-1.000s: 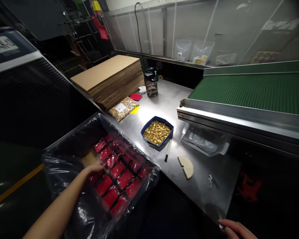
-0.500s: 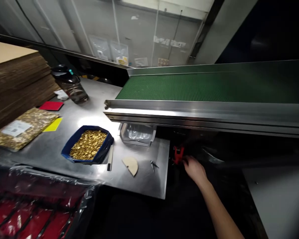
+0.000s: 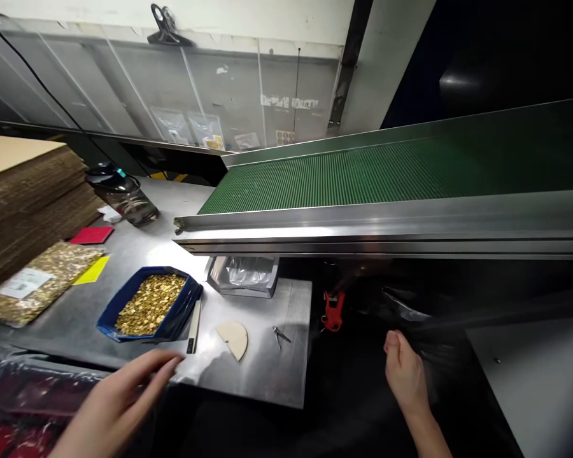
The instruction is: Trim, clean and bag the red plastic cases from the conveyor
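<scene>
My left hand [image 3: 119, 397] reaches in over the table's front edge at lower left. Its fingers are stretched out, the thumb lying near their tips, and I see nothing held. Nearest to it is a flat pale tool with a black end [image 3: 194, 327], beside a blue bin [image 3: 112, 305] of gold-coloured pieces [image 3: 150, 304]. Off the table's right end, my right hand [image 3: 407, 372] is closed in a fist against dark, glossy plastic [image 3: 403, 305]. What it grips, if anything, is lost in the dark. A red tape dispenser [image 3: 333, 312] lies left of that hand, apart from it.
A green conveyor belt [image 3: 315, 181] with a metal rail crosses above. On the metal table [image 3: 272, 375] are small snips [image 3: 281, 335], a tan part-disc [image 3: 233, 338], a grey tray [image 3: 243, 289] and a bottle [image 3: 127, 197]. Stacked cardboard [image 3: 23, 197] stands left, red wrapped goods [image 3: 9, 429] below.
My right hand has moved away from the red tape dispenser, to the right and downward, and is closed. My left hand has come into view at lower left. The view has tilted up and right.
</scene>
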A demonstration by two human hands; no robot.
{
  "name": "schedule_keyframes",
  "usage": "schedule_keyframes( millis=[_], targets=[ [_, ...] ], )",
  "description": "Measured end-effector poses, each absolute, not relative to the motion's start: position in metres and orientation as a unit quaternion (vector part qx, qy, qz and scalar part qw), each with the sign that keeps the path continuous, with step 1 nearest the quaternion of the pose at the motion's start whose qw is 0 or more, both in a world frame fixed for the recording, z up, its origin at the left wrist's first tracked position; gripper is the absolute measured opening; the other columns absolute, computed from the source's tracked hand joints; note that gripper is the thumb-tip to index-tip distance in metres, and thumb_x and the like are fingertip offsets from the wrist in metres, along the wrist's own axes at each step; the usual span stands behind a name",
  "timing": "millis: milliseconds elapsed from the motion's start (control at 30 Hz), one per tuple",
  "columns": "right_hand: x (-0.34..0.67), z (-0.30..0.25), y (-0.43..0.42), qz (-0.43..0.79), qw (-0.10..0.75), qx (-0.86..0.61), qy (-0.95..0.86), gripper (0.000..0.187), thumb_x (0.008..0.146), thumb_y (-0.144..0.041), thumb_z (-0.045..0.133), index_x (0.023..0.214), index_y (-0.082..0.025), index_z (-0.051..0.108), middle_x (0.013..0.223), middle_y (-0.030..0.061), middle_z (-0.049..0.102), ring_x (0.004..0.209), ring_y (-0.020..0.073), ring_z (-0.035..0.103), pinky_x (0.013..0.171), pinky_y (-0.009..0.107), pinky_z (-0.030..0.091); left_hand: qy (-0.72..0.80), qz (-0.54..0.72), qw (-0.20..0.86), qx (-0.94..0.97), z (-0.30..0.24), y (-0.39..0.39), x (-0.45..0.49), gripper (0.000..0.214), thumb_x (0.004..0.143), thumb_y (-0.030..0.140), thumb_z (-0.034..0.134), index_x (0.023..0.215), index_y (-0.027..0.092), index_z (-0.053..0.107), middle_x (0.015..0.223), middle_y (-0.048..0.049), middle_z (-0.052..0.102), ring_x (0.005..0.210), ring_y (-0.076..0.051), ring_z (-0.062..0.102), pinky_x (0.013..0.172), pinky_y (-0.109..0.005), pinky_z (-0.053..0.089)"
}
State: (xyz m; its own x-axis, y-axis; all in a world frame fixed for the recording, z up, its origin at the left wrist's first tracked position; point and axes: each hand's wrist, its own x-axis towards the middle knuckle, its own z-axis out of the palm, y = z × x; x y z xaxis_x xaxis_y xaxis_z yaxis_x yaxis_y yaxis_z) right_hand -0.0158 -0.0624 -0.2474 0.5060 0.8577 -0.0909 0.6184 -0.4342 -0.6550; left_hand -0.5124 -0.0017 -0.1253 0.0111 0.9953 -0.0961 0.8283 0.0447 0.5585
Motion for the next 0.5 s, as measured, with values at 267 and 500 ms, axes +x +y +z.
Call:
schedule_keyframes(
  millis=[267,500],
  targets=[
    [-0.009,-0.268,-0.082,-0.006,0.189,-0.788,-0.586,0.049,0.102,-0.054,0.044,0.139,-0.028,0.061,0.151,0.0153,0.053,0.131,0.0380,0.059,0.093,0.055,0.058,0.575,0.027,0.227,0.786,-0.149,0.140,-0.370,0.035,0.093,0.033,0.042,0.088,0.017,0.073,0.093,-0.0158,0.077,0.090,-0.033,0.073,0.082,-0.040,0.053],
    [-0.014,-0.276,-0.083,0.001,0.216,-0.808,-0.548,0.033,0.101,-0.043,0.051,0.127,-0.032,0.068,0.142,0.0076,0.063,0.134,0.0331,0.058,0.102,0.057,0.053,0.454,0.024,0.389,0.801,-0.172,0.053,-0.305,0.040,0.102,0.039,0.038,0.081,0.022,0.069,0.075,-0.0076,0.073,0.073,-0.026,0.071,0.069,-0.034,0.049]
  ],
)
